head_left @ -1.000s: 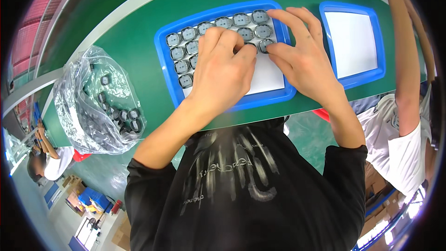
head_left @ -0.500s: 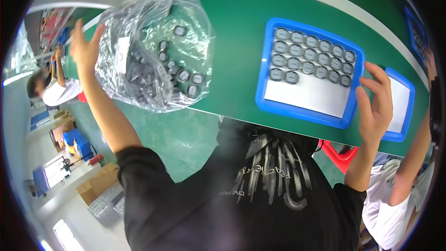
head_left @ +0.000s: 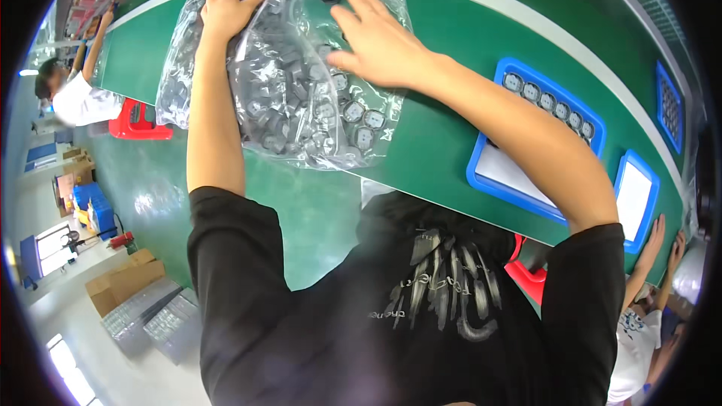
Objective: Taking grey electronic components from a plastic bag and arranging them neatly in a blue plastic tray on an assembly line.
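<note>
A large clear plastic bag [head_left: 180,68] lies on the green table, filled with dark grey round parts [head_left: 364,137] that have pale centres. My left hand [head_left: 229,9] rests on the far left of the bag, fingers stretched over the plastic and thumb apart. Over the right side of the bag, my right hand [head_left: 380,41] spreads its fingers above the parts, palm down and holding nothing that shows. A blue-rimmed tray [head_left: 475,169] stands to the right, a row of the same round parts along its far side; my right forearm hides much of it.
Beyond it lies a second blue tray [head_left: 653,188] with a white base, and another blue tray with parts [head_left: 662,116] sits farther off. A co-worker's hands [head_left: 654,244] are at the right table edge. Another person [head_left: 75,94] works at the far left.
My right hand has left the side of the blue tray and reached left across to the bag. My left hand has come down onto the bag, and the bag's shape has shifted.
</note>
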